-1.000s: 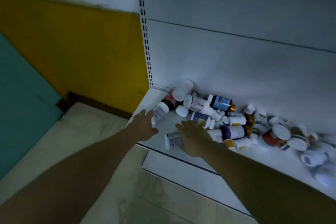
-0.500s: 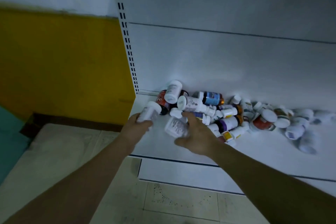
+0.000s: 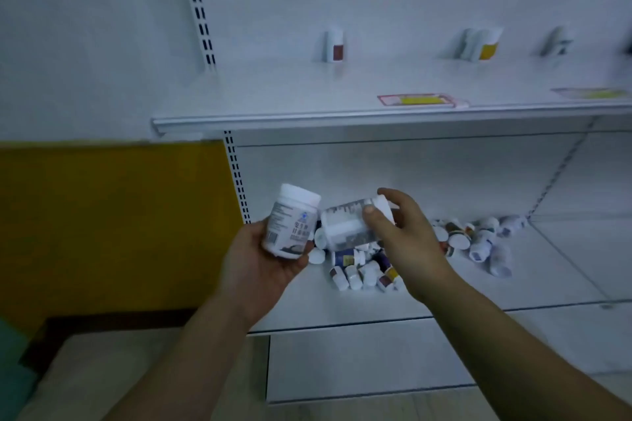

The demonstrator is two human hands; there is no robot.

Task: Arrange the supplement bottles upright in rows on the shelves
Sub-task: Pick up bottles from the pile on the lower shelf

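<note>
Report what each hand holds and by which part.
The left grip holds a labelled bottle by its lower body; the right grip holds a sideways bottle near its cap.

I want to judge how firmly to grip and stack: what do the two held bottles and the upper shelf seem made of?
Left-hand bottle: probably opaque white plastic, matte, with a printed label and a white cap. Right-hand bottle: likely similar white plastic; its label is blurred. Upper shelf: apparently white painted metal, judging by its thin folded front edge.
</note>
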